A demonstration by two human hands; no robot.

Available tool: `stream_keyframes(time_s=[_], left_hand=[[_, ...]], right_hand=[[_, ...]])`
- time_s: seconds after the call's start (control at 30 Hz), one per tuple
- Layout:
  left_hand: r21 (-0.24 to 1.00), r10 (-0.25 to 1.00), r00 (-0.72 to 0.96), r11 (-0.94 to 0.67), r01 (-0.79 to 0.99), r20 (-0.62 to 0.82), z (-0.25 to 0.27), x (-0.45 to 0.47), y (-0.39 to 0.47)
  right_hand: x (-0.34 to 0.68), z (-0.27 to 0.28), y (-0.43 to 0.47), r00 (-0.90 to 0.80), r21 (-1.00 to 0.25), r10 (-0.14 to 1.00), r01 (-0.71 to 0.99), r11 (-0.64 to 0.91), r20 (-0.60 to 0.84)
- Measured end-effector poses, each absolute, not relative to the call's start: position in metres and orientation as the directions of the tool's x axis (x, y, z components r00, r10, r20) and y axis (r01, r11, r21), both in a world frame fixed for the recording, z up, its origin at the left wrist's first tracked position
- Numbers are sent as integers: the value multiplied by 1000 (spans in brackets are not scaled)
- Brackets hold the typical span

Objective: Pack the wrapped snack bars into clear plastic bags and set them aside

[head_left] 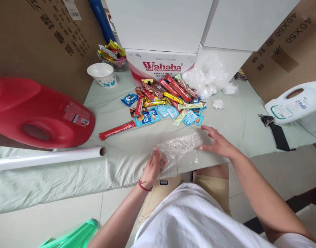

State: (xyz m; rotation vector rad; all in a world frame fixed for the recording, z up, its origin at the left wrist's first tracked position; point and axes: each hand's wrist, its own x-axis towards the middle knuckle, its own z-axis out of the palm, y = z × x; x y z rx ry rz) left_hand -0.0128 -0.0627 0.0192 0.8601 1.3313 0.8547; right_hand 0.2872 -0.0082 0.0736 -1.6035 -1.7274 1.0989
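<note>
A crumpled clear plastic bag (182, 146) lies along the front edge of the cloth-covered table. My left hand (156, 163), with a red cord at the wrist, pinches the bag's left end between thumb and fingers. At the other end my right hand (218, 143) is open, thumb and fingers spread beside the bag; whether it touches the plastic I cannot tell. Just beyond the bag lies a heap of wrapped snacks (170, 94) in red, yellow, blue and green. One long red snack stick (117, 130) lies apart, to the left of the heap.
Clear crumpled bags (208, 77) are piled by the Wahaha carton (160, 64). Left stand a paper cup (102, 75), a bowl of snacks (115, 60), a red jug (41, 113) and a plastic-film roll (49, 156). Right are a white jug (297, 103), keys (265, 120) and a dark phone-like object (278, 137).
</note>
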Motion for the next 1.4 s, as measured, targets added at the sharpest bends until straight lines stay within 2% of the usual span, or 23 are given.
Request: stream_keyframes(time_s=[0.07,0.13,0.27,0.37,0.47,0.5,0.57,0.63,0.7,0.77,0.83,0.9,0.97,1.07,1.17,1.23,1.3,1.4], left_hand=[[876,870,111,482,16,-481,21,-13,-61],[867,854,158,495,46,-496,24,-14,-60],[837,800,272,547,35,-534,29,-14,-66],[750,701,369,661,-16,-610,27,-13,-79],[683,645,397,728,-61,-652,22,-13,-93],[672,640,394,737,-72,-660,20,-13,-97],[658,638,378,747,-94,-671,17,-13,-101],[651,640,363,751,-110,-677,16,-13,-101],[647,639,358,754,-117,-680,17,-12,-99],[643,635,360,757,-114,-684,18,-12,-97],[637,626,364,764,-107,-690,19,-11,-95],[634,618,370,768,-94,-694,20,-11,-95],[640,620,368,764,-84,-692,19,-12,-97],[682,652,338,730,-41,-678,18,-15,-101],[726,683,334,688,7,-650,18,-19,-106],[753,727,315,656,-56,-610,17,-22,-110],[773,791,234,607,-184,-566,17,-26,-114],[785,841,49,523,-331,-539,16,-31,-119]], right_hand=[[279,66,-5,-178,-811,977,584,5,-122],[268,61,1,-176,-835,978,550,4,-111],[246,61,21,-131,-955,978,268,-124,-164],[234,64,37,-65,-976,976,86,-200,-206],[231,69,46,-86,-966,966,109,-233,-243],[231,72,46,-131,-967,968,169,-193,-216],[234,77,40,-322,-951,939,309,-13,-118],[238,81,27,-566,-892,823,397,216,-53],[239,80,12,-710,-804,703,446,394,-49],[238,74,1,-716,-720,698,497,485,-24],[236,65,-2,-647,-686,761,535,492,41],[235,61,3,-579,-715,810,530,456,87],[235,62,14,-560,-772,825,491,402,73],[237,72,31,-548,-873,834,436,219,-64],[237,81,46,-488,-929,830,358,-90,-269],[235,80,53,-424,-913,819,302,-274,-386],[231,74,60,-340,-876,812,277,-395,-474],[218,58,68,-219,-854,839,292,-431,-498]])
